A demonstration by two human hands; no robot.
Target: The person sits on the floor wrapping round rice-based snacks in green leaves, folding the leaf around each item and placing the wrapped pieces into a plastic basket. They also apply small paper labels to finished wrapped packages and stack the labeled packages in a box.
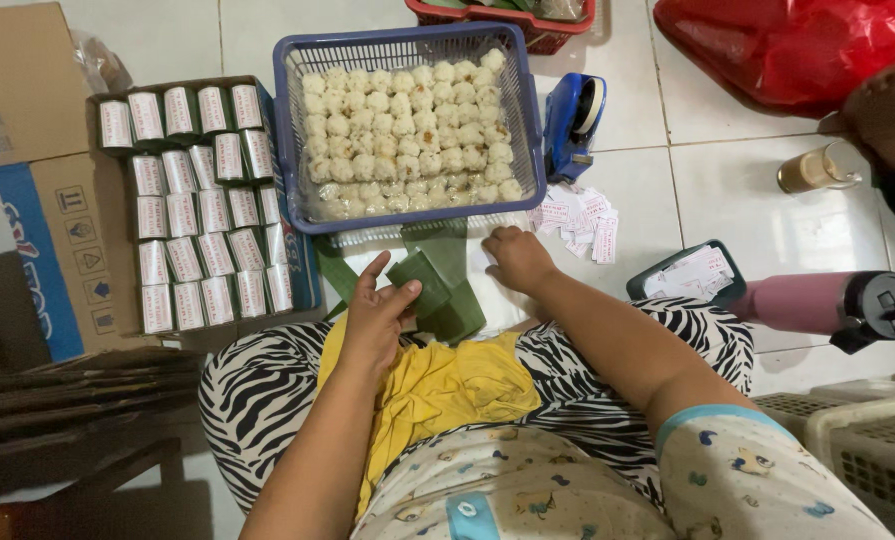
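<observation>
Folding green banana-leaf strip point(437, 285) on my lap, below blue plastic basket point(312, 120) | left grip point(379, 315) pinching folded leaf | right grip point(517, 260) flat, empty, on leaf's edge | risk: fold may spring open if pinch slackens

A blue plastic basket point(285, 150) sits on the white tiled floor point(727, 190), filled with rows of small pale round cakes point(407, 130). To its left an open cardboard box point(27, 190) holds rows of green-wrapped parcels point(197, 210), each with a white label band. Just right of the basket stands a blue tape dispenser point(572, 120), and below it lies a loose heap of small white paper labels point(582, 220). A dark tray point(642, 288) with more labels lies near a pink flask point(827, 305) with a black lid. A glass of brown drink point(812, 170) stands further back, beside a red plastic bag point(797, 45). A red basket point(527, 25) shows at the top edge.
</observation>
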